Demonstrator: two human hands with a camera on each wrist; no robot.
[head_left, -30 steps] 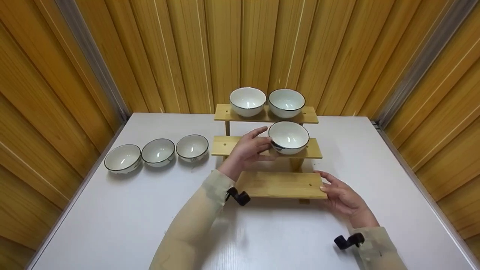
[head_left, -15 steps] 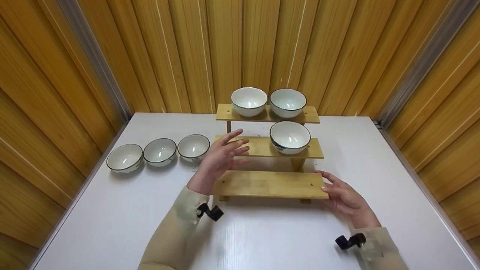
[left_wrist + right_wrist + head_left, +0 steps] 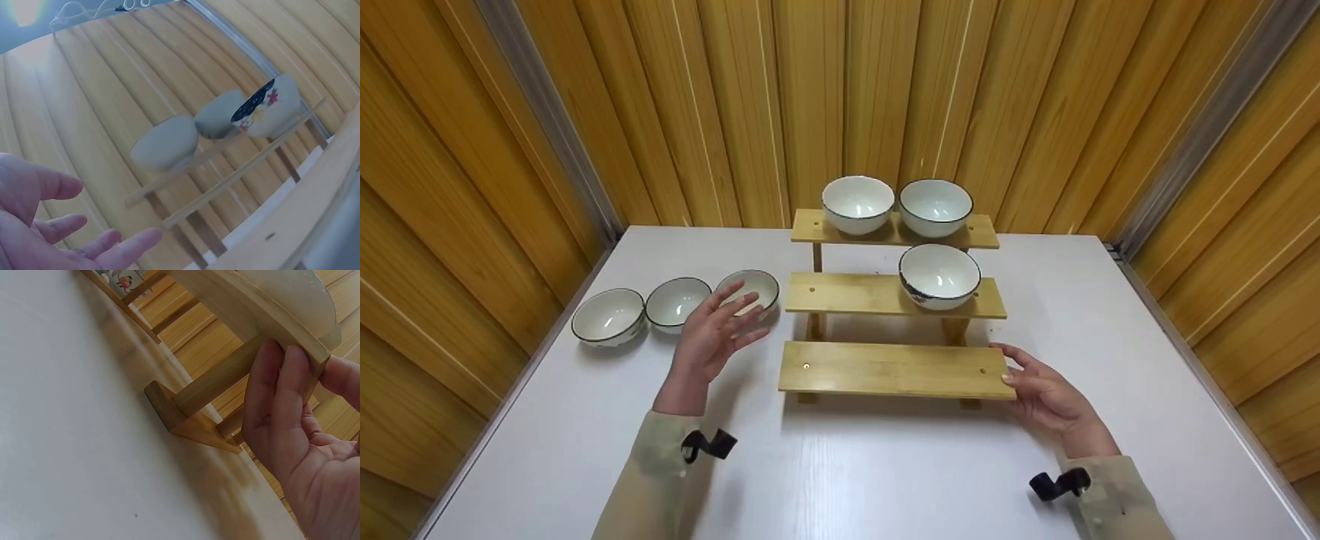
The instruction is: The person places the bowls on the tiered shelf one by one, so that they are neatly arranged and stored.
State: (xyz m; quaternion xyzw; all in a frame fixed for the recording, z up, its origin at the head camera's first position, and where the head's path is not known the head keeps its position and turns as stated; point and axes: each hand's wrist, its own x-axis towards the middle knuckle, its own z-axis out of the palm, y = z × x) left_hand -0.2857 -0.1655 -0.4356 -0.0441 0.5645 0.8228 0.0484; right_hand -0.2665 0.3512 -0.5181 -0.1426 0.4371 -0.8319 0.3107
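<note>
My left hand (image 3: 714,334) is spread with nothing in it, over the table in front of the nearest white bowl (image 3: 751,291) of a row; its fingers overlap that bowl in the head view. My right hand (image 3: 1050,390) grips the right end of the lowest shelf of a three-step wooden stand (image 3: 894,369), thumb on top and fingers underneath in the right wrist view. On the middle step, toward the right, sits a bowl (image 3: 940,277) with a dark and floral pattern outside, also seen in the left wrist view. Two bowls, a left one (image 3: 858,205) and a right one (image 3: 936,208), stand on the top step.
Farther left in the row stand a middle bowl (image 3: 678,304) and an end bowl (image 3: 608,317), all dark-rimmed, on the white table (image 3: 547,442). Wood-patterned panels (image 3: 877,90) wall the table at the back and both sides.
My left hand has drawn away from the bowl on the middle step and moved left to the row of bowls. My right hand keeps its grip on the stand.
</note>
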